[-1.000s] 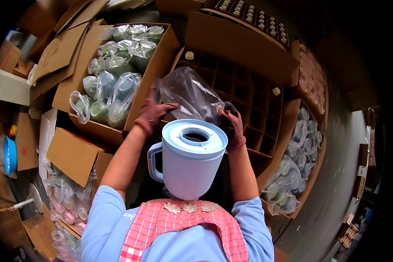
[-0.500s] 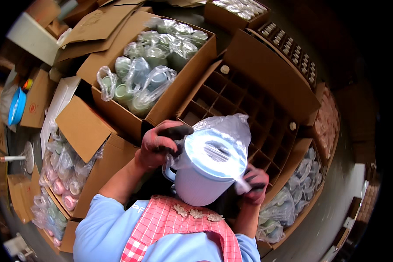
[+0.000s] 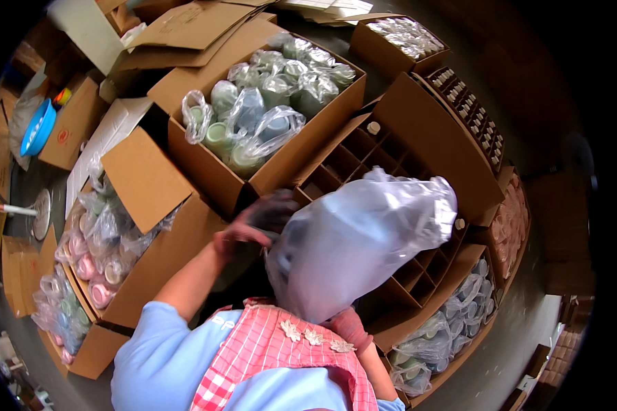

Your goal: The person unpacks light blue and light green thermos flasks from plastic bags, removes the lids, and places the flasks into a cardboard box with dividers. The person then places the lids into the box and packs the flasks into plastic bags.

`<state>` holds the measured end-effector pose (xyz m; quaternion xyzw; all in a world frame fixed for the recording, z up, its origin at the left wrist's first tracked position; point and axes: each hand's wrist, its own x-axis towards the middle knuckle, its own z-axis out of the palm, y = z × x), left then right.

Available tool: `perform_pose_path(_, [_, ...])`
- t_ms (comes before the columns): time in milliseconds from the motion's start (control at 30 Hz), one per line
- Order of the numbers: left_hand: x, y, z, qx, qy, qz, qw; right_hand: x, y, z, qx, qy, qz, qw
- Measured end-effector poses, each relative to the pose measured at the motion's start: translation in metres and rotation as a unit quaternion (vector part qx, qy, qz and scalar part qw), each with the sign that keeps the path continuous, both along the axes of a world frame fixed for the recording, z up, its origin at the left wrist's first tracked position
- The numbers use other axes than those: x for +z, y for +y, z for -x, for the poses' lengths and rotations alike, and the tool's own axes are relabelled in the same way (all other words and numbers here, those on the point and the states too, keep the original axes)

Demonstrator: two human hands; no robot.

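Observation:
A pale blue plastic jug (image 3: pixel 322 246) sits inside a clear plastic bag (image 3: pixel 418 212) in front of my chest, tilted so the loose bag end points to the upper right. My right hand (image 3: pixel 350 330), in a pinkish work glove, holds the bagged jug from below; its fingers are mostly hidden behind it. On the other side my left hand (image 3: pixel 257 222), gloved in pink with dark fingers, is beside the bag with its fingers apart, slightly blurred. A divided carton (image 3: pixel 408 277) with many cells lies just beyond the jug.
An open carton (image 3: pixel 206 154) of bagged green and blue jugs stands ahead. To the left is a carton (image 3: pixel 154 264) with bagged pink items, to the right one with bagged grey-blue items (image 3: pixel 452 322). A blue basin (image 3: pixel 39 128) stands far left.
The bag now covers the jug, its loose end stretched to the upper right. My right hand has moved down beneath the jug; my left hand has come off it and opened.

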<state>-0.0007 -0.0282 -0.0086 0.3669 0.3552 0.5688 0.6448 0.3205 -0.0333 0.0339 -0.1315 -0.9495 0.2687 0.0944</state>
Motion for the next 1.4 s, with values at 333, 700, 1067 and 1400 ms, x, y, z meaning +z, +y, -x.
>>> perform_pose_path(333, [-0.035, 0.058, -0.008, 0.154, 0.007, 0.220, 0.963, 0.042, 0.045, 0.035, -0.140, 0.190, 0.172, 0.956])
perform_pose_path(700, [-0.068, 0.315, 0.106, 0.137, -0.181, 0.079, 0.971, 0.000, 0.093, 0.067, -0.290, 0.156, 0.174, 0.928])
perform_pose_path(1067, [-0.151, 0.318, 0.153, 0.116, 0.505, 0.196, 0.833, -0.003, 0.117, 0.076, -0.307, 0.061, 0.052, 0.948])
perform_pose_path(1400, [-0.109, 0.398, 0.216, 0.220, 0.832, 0.160, 0.484, -0.012, 0.127, 0.061, -0.335, -0.032, 0.005, 0.942])
